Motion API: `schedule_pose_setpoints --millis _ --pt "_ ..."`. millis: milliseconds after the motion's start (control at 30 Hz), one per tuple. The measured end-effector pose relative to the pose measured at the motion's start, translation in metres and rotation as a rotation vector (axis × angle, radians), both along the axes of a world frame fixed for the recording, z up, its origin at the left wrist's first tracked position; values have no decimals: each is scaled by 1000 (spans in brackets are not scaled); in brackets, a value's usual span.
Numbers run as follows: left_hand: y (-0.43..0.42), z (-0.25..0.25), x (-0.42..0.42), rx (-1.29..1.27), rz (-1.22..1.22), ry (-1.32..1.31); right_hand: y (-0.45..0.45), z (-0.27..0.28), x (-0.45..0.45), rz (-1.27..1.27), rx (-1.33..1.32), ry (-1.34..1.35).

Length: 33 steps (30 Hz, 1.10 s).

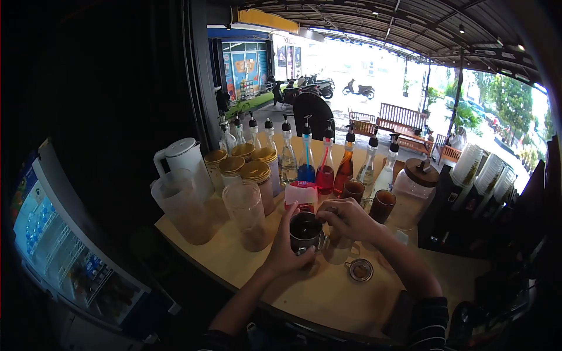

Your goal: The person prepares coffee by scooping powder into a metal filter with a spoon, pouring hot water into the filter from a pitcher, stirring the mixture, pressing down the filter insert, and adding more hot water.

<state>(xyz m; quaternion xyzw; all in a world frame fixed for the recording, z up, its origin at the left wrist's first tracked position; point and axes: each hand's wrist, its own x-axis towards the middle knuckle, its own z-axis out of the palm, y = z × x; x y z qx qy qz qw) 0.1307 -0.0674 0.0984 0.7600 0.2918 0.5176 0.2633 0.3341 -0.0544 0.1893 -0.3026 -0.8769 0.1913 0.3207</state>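
The fingers of the left hand (283, 250) are curled around the side of a round cup (303, 235) of dark liquid, the thumb low on its near side. The fingers of the right hand (351, 219) are bent and drawn close together at the cup's right rim; whether they pinch anything small cannot be told. The cup is near the middle of the worktop (275, 286), with a clear glass vessel (338, 253) just to its right, under the right hand, and a small round metal-rimmed piece (360, 270) lying nearer the wearer. Just behind the cup is a red packet (309, 206) with a white paper (300, 194) on it. Two brown tumblers (383, 206) stand beyond the right hand, near a wooden-lidded jar (414, 193). Farther back runs a row of pump-topped bottles (324, 175), some blue, red or amber inside. To the left are gold-lidded jars (256, 171), two clear pitchers (182, 205) and a white jug (186, 157); outside, motor scooters (358, 89) and wooden benches (403, 117).
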Motion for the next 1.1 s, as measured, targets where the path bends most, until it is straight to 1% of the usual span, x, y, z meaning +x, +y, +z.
schedule_pose_setpoints --millis 33,67,100,133,167,200,233,267,300,333,367,433,533,633,767,867,933,967,1100 --pt "5 -1 -7 -6 -85 8 1 -1 1 2 5 1" --pt "9 -3 -13 4 -82 9 2 -2 1 17 93 13" --pt "12 -8 -18 -52 -127 -47 3 -3 2 32 181 24" --pt "14 -12 -22 -109 -174 -103 2 -3 1 32 193 23" --pt "17 -17 -25 -167 -207 -122 0 -5 0 28 150 33" --pt "13 -12 -22 -161 -211 -119 0 -4 -1 22 105 44" --pt "4 -6 -17 -156 -146 -67 -1 -2 -1 2 37 22" --pt "-2 -3 -12 -155 -79 -17 -2 -1 -2 1 33 19" --pt "1 -5 -10 -158 -78 -22 -3 0 -5 -18 89 14" --pt "6 -9 -9 -223 -96 -73 -2 -1 -7 -36 141 9" --pt "9 -13 -8 -289 -117 -121 -1 -3 -8 -35 132 7" --pt "13 -17 -12 -289 -133 -118 1 -3 -5 -8 34 0" --pt "18 -17 -13 -296 -159 -121 0 2 0 -39 19 -8" --pt "20 -20 -16 -319 -182 -117 0 -3 -5 9 51 12" --pt "24 -23 -16 -311 -198 -106 1 4 -10 -42 81 -31" --pt "21 -17 -15 -315 -231 -153 1 4 -13 17 84 -26" --pt "21 -16 -15 -320 -231 -147 -5 13 -14 -25 -40 -66" --pt "20 -16 -16 -333 -232 -140 3 6 -11 -8 72 -44" --pt "23 -19 -17 -327 -224 -129 4 3 -9 42 65 -1"
